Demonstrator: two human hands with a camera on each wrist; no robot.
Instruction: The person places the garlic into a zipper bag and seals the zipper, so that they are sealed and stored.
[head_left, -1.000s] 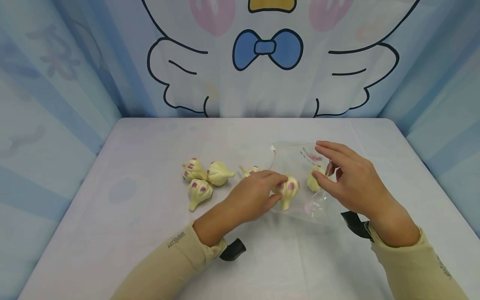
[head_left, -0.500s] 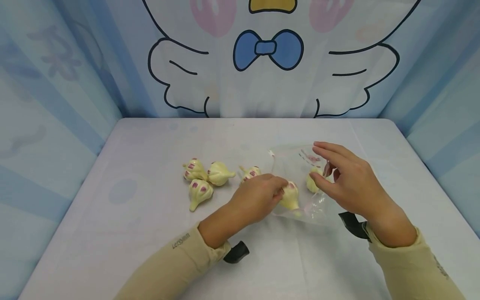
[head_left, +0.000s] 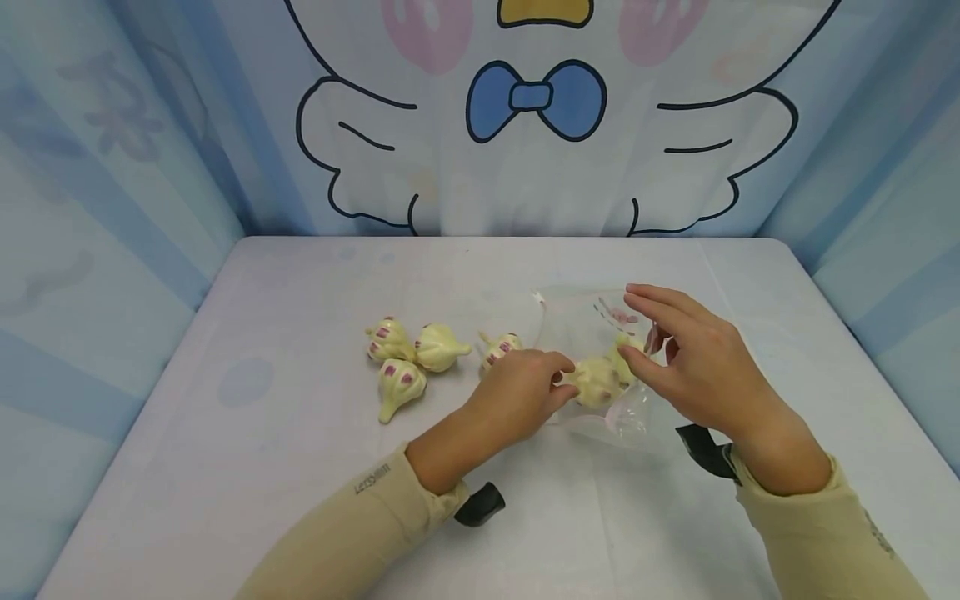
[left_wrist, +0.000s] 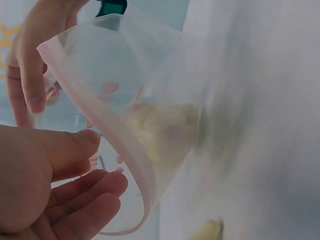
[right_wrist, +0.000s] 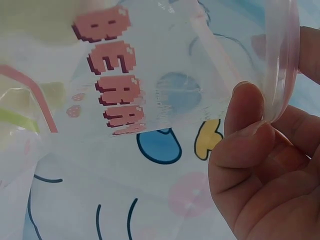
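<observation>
In the head view, the left hand (head_left: pixel 517 396) is at the mouth of a clear bag (head_left: pixel 570 321) on the surface (head_left: pixel 187 467), two bulbs (head_left: pixel 596 383) inside; a loose bulb (head_left: pixel 502 344) lies just beside that hand, three others (head_left: pixel 401 379) farther left. In the left wrist view, its grip is apart near the pink rim (left_wrist: pixel 122 145). In the right wrist view, the right hand (right_wrist: pixel 265 170) has its grip clamped on that rim.

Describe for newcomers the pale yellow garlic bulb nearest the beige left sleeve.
On the white table, left of the clear plastic bag, three garlic bulbs cluster. Pick the purple-patched bulb nearest the sleeve; of the three, only its stem points down the head view.
</observation>
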